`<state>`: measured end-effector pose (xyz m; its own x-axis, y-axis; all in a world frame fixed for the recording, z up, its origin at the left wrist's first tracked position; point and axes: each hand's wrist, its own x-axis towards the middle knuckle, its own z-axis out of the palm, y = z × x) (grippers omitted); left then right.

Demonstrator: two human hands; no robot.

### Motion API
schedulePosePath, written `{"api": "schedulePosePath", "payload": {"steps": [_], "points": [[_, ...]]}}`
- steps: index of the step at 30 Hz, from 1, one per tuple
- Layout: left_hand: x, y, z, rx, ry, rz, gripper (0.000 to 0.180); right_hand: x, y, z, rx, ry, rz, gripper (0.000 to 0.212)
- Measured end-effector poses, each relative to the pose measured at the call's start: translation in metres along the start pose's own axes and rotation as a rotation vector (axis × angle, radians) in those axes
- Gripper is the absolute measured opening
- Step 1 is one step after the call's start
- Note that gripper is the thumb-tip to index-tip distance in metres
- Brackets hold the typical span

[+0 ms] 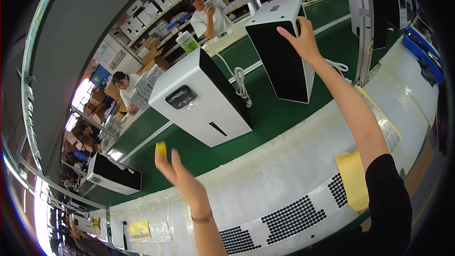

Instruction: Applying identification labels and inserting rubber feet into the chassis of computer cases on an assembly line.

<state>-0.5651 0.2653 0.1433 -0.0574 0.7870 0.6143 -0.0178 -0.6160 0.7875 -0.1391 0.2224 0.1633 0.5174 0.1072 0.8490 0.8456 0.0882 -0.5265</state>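
A white boxy appliance (pixel 279 16) with a black side panel stands tilted on the green conveyor belt. My right hand (pixel 304 42) grips its top right corner, thumb on the black panel and fingers over the edge. Left of it is a similar white appliance (pixel 199 114) with a dark control panel on its front and a narrow black slot lower down. My left hand (pixel 186 182) is raised in front of this second appliance, apart from it, fingers spread and slightly blurred. A yellow finger cot (pixel 161 148) covers one fingertip. Between the appliances lies a bundled white power cord (pixel 241 83).
Black round pads (pixel 294 219) in sheets lie on the white near ledge (pixel 232 170), beside yellow sheets (pixel 353 180). Another appliance (pixel 113 174) sits farther left on the belt. A metal post (pixel 366 28) and a blue tray (pixel 424 52) are at right. Co-workers sit across the belt.
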Motion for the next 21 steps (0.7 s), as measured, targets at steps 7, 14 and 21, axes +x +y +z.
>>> {"api": "schedulePosePath", "payload": {"steps": [7, 14, 21], "points": [[0.156, -0.076, 0.065, 0.125, 0.123, -0.056, 0.08, -0.023, -0.001, 0.003, -0.114, 0.091, -0.125, 0.069], [0.17, -0.07, 0.083, -0.113, 0.039, -0.387, 0.075, -0.072, -0.059, -0.01, 0.306, -0.284, -0.377, 0.039], [0.144, -0.058, 0.069, -0.204, 0.035, -0.341, 0.07, -0.081, -0.065, 0.041, 0.485, -0.875, 0.675, 0.058]]}}
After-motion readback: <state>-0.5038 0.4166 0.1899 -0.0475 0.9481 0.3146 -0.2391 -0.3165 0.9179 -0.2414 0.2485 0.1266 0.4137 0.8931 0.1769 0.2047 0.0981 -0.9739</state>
